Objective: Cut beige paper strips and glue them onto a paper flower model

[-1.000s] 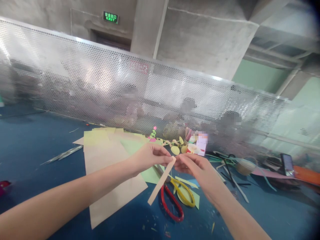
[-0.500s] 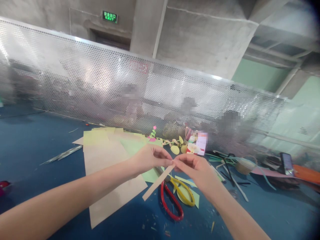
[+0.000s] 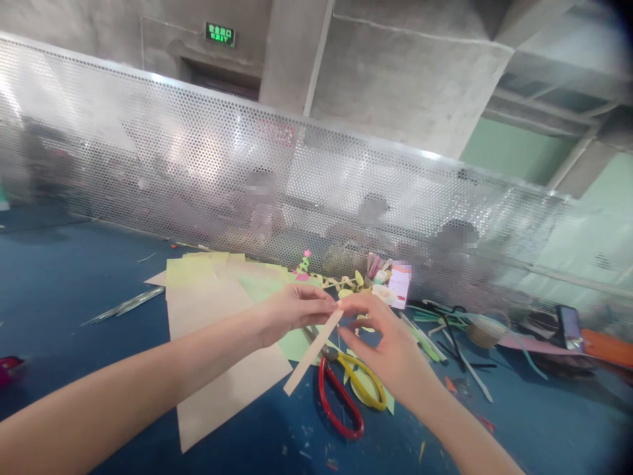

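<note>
My left hand (image 3: 301,310) pinches the upper end of a narrow pale paper strip (image 3: 312,355), which slants down toward me. Close beside it, my right hand (image 3: 378,330) has its thumb apart from the fingers, and its index fingertip touches the strip's top end. Below the hands lie scissors (image 3: 341,402) with one red and one yellow handle; their blades are partly hidden behind the strip. Under my left forearm are large cream sheets (image 3: 212,343). Green paper (image 3: 297,343) shows beneath the left hand, and cut green pieces lie by the scissors.
A perforated metal screen (image 3: 198,165) runs behind the blue table, with blurred people beyond. Near it stand a small pink-and-green tree figure (image 3: 303,265) and a pink-white card (image 3: 399,285). Thin wires (image 3: 126,305) lie left; pipe cleaners (image 3: 465,353), a basket (image 3: 487,328) and a phone (image 3: 568,325) are right.
The right thumb has come away from the strip's top end and dropped lower, opening the hand. The left hand still pinches the strip, which has barely moved.
</note>
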Demonstrator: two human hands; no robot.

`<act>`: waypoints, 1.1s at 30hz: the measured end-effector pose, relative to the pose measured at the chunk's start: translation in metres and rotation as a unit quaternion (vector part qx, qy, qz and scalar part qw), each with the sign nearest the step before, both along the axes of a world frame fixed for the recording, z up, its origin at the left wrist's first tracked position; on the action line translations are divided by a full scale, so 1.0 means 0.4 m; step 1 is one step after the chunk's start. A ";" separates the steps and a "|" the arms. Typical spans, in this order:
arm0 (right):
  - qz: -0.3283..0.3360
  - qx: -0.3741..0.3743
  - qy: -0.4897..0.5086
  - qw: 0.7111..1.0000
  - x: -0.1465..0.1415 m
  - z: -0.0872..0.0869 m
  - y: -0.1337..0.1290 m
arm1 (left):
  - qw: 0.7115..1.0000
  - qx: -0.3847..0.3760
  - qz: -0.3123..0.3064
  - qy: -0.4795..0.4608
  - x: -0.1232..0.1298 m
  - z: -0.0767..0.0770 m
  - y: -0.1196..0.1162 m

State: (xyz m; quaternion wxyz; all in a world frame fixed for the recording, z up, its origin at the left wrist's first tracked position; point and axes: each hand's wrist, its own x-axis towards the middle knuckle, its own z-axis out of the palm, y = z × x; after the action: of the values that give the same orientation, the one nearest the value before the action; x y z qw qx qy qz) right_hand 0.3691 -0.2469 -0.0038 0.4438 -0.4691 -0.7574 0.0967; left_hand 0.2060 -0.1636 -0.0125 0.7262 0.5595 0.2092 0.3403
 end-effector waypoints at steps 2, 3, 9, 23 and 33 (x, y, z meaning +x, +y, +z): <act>-0.023 0.046 -0.050 0.997 -0.003 -0.004 -0.001 | 1.000 -0.004 -0.008 -0.008 0.000 -0.005 0.003; -0.035 0.066 -0.059 0.995 -0.004 -0.005 -0.001 | 1.000 -0.005 -0.014 -0.010 0.000 -0.006 0.002; -0.044 0.078 -0.010 0.996 -0.006 -0.007 -0.003 | 0.999 0.009 -0.047 -0.013 -0.002 0.003 -0.009; -0.019 -0.001 0.215 0.976 -0.024 -0.012 0.003 | 0.996 0.077 -0.009 -0.036 0.018 -0.016 -0.014; -0.017 -0.087 0.238 0.967 -0.006 -0.002 0.011 | 0.996 0.078 -0.030 -0.036 0.013 -0.004 -0.018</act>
State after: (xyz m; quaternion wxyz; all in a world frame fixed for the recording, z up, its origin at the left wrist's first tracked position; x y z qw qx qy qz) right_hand 0.3668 -0.2424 -0.0047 0.5701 -0.4827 -0.6103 0.2636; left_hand 0.2111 -0.1706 -0.0141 0.6973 0.6082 0.1385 0.3532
